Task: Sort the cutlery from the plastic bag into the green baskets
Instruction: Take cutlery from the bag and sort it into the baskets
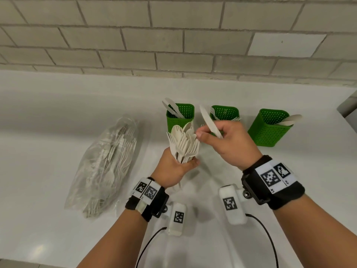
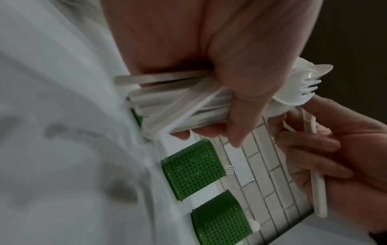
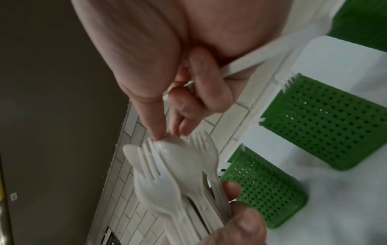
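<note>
Left hand (image 1: 174, 167) grips cutlery bundle (image 1: 183, 144); right hand (image 1: 228, 144) holds knife (image 1: 209, 120).

A white countertop (image 1: 58, 117) runs beneath a wall of pale rectangular tiles (image 1: 173, 35) — the wall rises from the counter's far edge. At the counter's far right end a grey object (image 1: 348, 111) juts in, mostly cut off — what it is cannot be told.
</note>
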